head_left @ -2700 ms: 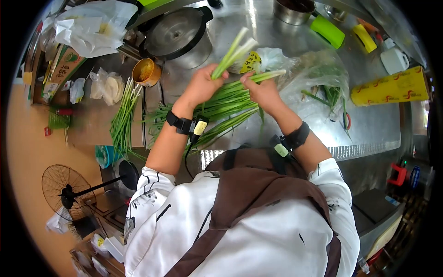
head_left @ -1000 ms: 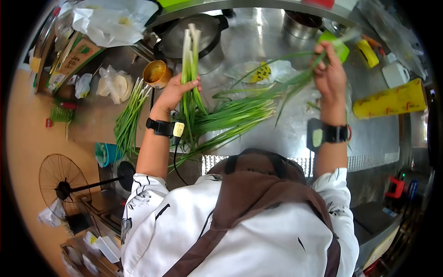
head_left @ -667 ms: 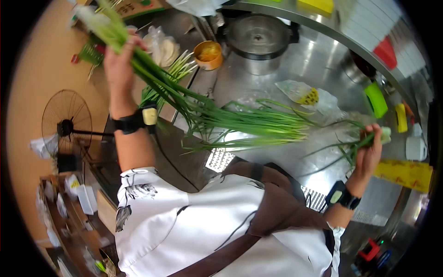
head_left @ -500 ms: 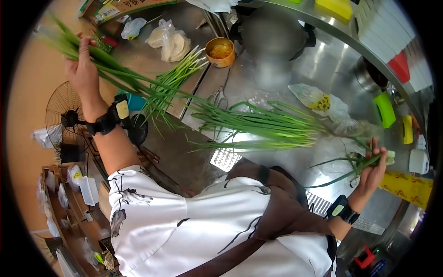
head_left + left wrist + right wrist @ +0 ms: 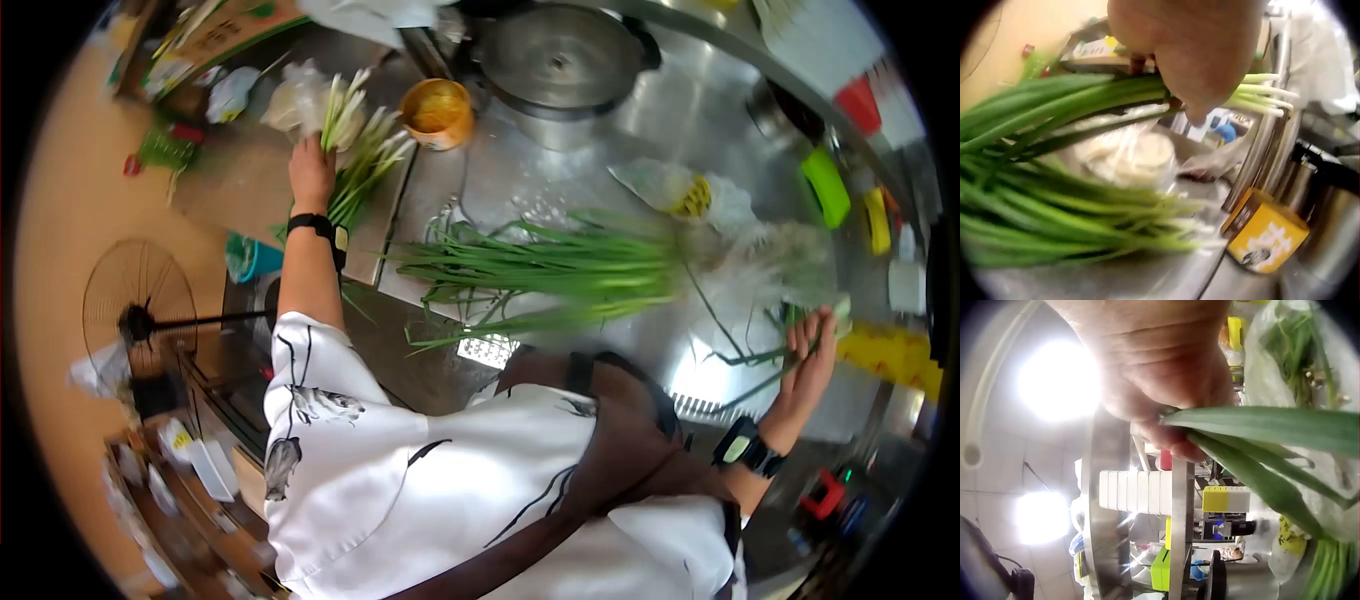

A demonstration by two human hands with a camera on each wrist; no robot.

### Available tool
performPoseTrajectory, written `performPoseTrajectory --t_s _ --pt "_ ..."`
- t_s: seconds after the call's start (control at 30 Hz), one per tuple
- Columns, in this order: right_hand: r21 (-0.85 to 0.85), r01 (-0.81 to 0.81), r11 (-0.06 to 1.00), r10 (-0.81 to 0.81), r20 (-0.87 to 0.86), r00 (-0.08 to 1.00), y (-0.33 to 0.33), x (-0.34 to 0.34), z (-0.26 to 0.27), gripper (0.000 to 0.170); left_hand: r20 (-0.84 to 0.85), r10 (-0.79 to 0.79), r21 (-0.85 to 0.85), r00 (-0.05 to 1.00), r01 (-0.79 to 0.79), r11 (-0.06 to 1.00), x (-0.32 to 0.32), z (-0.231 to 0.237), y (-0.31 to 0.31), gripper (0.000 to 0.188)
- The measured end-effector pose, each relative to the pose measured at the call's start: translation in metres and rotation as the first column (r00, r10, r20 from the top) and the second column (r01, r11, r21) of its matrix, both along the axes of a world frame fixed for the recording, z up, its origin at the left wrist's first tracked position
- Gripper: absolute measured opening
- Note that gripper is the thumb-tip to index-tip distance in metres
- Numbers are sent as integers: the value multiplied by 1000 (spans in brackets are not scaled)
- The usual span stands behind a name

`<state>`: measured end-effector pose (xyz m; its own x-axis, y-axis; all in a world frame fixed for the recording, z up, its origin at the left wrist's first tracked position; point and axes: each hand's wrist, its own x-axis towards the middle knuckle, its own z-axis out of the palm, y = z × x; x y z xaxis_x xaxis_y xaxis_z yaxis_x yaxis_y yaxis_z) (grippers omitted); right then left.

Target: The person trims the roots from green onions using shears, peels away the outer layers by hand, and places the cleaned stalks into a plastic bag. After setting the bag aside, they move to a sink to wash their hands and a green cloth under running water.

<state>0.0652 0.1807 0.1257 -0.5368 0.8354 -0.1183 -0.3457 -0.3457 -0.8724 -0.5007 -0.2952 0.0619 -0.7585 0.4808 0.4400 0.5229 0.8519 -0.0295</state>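
My left hand (image 5: 312,178) grips a bunch of green onions (image 5: 342,108) by the stalks, white ends pointing away, beside another bunch (image 5: 366,170) at the left of the steel counter. In the left wrist view the held stalks (image 5: 1066,103) hang above the lying bunch (image 5: 1085,219). A larger pile (image 5: 560,265) lies mid-counter. Off to the right, my right hand (image 5: 812,350) holds a few green leaves (image 5: 755,358) with a pale end, near a clear plastic bag (image 5: 790,255). The right wrist view shows broad leaves (image 5: 1260,425) coming out of the curled right hand (image 5: 1166,375).
A lidded pot (image 5: 560,65) and an orange tin (image 5: 437,113) stand behind the pile. A yellow-labelled bag (image 5: 690,195) lies behind it to the right. At the far right is a yellow roll (image 5: 890,358); a fan (image 5: 138,322) stands at the lower left.
My left hand has swung from the far left to the smaller bunch, with its onions in it. The right hand stays at the right with its leaves; the head view has shifted slightly.
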Motion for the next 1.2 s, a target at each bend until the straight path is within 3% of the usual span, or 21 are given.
performPoseTrajectory --t_s 0.1,0.13,0.2,0.23,0.3,0.33,0.4,0.43,0.5,0.57,0.63,0.67,0.73,0.77,0.83,0.97,1.03,1.17,1.2 --pt "14 10 1000 -11 96 995 -11 3 11 26 296 102 -108 950 -72 992 -15 -98 -7 77" --pt "47 -43 998 38 100 994 -9 9 13 27 480 54 11 876 -67 998 -21 -118 -8 95" --pt "129 -23 991 12 89 996 -14 13 24 25 335 205 -114 920 -176 978 6 -106 19 98" --pt "152 12 988 -28 105 994 -15 15 28 24 353 181 -110 918 -152 982 15 -99 29 98" --pt "143 53 988 -66 88 994 -13 26 34 24 85 275 -189 958 -256 948 34 -85 47 86" --pt "127 79 989 -86 54 995 -11 29 36 23 87 267 -186 960 -248 951 40 -83 54 86" --pt "116 28 993 -26 -22 999 -11 33 43 24 65 20 1 998 -21 1000 60 -74 73 70" --pt "105 -32 994 42 -95 995 -11 34 43 24 63 -81 -10 995 82 997 104 -47 103 60" --pt "106 -36 994 41 -40 998 -16 31 39 23 33 -232 -20 972 233 972 176 -18 150 57" --pt "126 -116 985 114 25 993 -20 22 30 21 157 -490 167 858 466 869 231 -10 192 36" --pt "21 -130 991 128 68 989 -28 10 20 20 325 -731 405 600 611 681 267 -29 233 24" --pt "-12 -161 987 162 94 982 -32 5 15 19 309 -782 391 541 677 623 279 -43 250 21" --pt "-58 -226 972 231 118 966 -37 0 7 18 458 -739 429 494 605 671 299 -62 279 19" --pt "-73 -257 964 264 121 957 -39 -1 3 18 453 -744 427 491 613 664 301 -67 289 19" --pt "-90 -283 955 293 129 947 -42 -1 -1 17 550 -604 178 576 626 759 307 -71 302 23" --pt "-141 -281 949 301 155 941 -43 5 -11 17 603 -591 153 536 649 745 300 -78 310 21" --pt "-201 -284 937 320 175 931 -43 5 -17 18 698 -554 246 454 574 781 295 -77 312 19" --pt "-284 -326 902 379 157 912 -41 -1 -30 18 710 -510 294 486 454 841 293 -64 316 20" --pt "-295 -322 900 380 163 911 -41 -5 -34 19 705 -544 374 455 414 830 293 -56 315 20"
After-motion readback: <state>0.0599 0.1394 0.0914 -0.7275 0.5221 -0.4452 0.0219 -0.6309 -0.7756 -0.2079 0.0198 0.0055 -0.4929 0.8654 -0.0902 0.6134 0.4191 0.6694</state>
